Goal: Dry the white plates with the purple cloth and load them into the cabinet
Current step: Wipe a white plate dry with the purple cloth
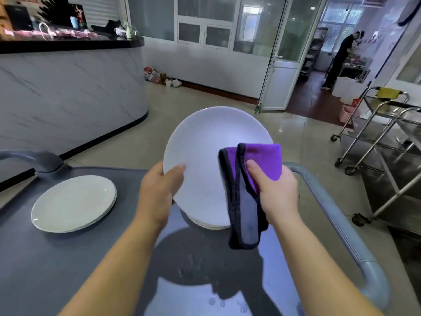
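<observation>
My left hand (157, 192) grips the left rim of a white plate (205, 142), held tilted up above the grey cart top (68, 258). Against the plate's right side, my right hand (275, 192) holds the folded purple cloth (262, 160), thumb on top; its dark-edged tail hangs down. Under the raised plate, the edge of another white plate stack (209, 225) shows on the cart. A second stack of white plates (74, 202) lies flat at the cart's left. No cabinet is in view.
Water drops sit on the cart near its front edge. The cart's grey handle rail (337, 215) curves along the right. Steel trolleys (387, 142) stand at the right; a marble-faced counter (68, 99) at the left. A person (341, 58) stands far off through the doorway.
</observation>
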{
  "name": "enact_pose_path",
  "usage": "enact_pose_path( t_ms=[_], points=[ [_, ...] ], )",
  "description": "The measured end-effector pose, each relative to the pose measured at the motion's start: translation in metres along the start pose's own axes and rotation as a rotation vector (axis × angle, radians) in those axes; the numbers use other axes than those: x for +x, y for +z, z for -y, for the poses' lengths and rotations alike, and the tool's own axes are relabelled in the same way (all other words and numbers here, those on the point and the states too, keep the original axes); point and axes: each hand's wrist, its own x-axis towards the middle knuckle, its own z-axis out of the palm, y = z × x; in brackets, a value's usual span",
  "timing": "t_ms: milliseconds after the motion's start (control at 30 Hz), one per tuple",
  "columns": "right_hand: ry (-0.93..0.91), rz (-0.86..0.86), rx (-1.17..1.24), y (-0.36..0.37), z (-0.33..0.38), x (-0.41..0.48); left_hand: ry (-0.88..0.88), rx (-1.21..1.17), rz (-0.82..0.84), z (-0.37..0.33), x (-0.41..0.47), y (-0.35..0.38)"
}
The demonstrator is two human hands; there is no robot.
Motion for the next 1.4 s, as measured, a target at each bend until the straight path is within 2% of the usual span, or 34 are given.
enact_pose_path(
  t_ms=[67, 133, 267, 367, 467, 567, 700, 800, 933, 1000, 1133, 1300, 1400],
  points=[
    [-0.085, 0.036, -0.051, -0.005, 0.015, 0.005, 0.017, -0.032, 0.049, -0.007, 0.009, -0.003],
    [-0.104, 0.036, -0.037, -0.002, 0.014, 0.000, 0.029, -0.062, -0.005, -0.012, 0.014, 0.000],
    [0.104, -0.110, 0.111, 0.020, -0.020, -0.028, 0.051, -0.020, -0.184, -0.004, 0.013, 0.011],
    [0.212, -0.066, 0.129, 0.031, -0.039, -0.040, 0.032, -0.092, -0.290, 0.008, 0.004, 0.021],
    [0.193, 0.087, 0.032, 0.028, -0.041, -0.034, 0.030, -0.153, -0.370, 0.011, 0.001, 0.022],
    [0.149, 0.147, -0.214, 0.015, -0.034, -0.018, 0.063, -0.086, -0.400, 0.007, 0.001, 0.017],
    [0.160, 0.107, -0.449, -0.006, -0.024, 0.003, 0.125, 0.086, -0.390, 0.006, 0.004, 0.006],
    [0.170, 0.037, -0.391, -0.012, -0.013, 0.015, 0.133, 0.143, -0.372, 0.007, 0.003, 0.003],
    [-0.083, -0.129, -0.358, -0.003, 0.006, 0.011, 0.125, 0.188, -0.333, 0.003, -0.003, 0.008],
    [-0.265, -0.136, -0.393, 0.009, 0.011, 0.004, 0.112, 0.210, -0.295, 0.004, -0.004, 0.011],
    [-0.616, 0.004, -0.555, 0.038, -0.004, -0.006, 0.112, 0.224, -0.213, 0.006, -0.007, 0.018],
    [-0.798, 0.152, -0.556, 0.050, -0.019, -0.018, 0.024, 0.119, -0.195, 0.004, -0.001, 0.016],
    [-0.907, 0.403, -0.532, 0.043, -0.026, -0.022, -0.056, -0.059, -0.238, 0.000, 0.003, 0.012]
  ],
)
